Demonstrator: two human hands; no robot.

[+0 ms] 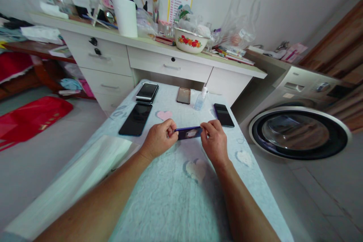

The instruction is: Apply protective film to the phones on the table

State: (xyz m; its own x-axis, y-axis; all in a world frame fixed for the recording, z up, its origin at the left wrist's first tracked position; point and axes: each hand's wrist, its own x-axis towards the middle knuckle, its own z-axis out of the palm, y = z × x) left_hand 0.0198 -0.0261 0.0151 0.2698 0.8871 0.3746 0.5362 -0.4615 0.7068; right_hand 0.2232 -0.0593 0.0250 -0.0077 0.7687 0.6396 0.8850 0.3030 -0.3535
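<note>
Together, both hands pinch a phone by its ends, forearms angled inward.

Soft, muted light (edge distortion)

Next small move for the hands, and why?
Probably lay the blue-edged phone flat on the tablecloth. The left hand and right hand pinch its opposite ends, so neither is free, and the cloth nearer the wearer offers room between the forearms. I can't tell whether its lower edge touches the cloth.
</note>
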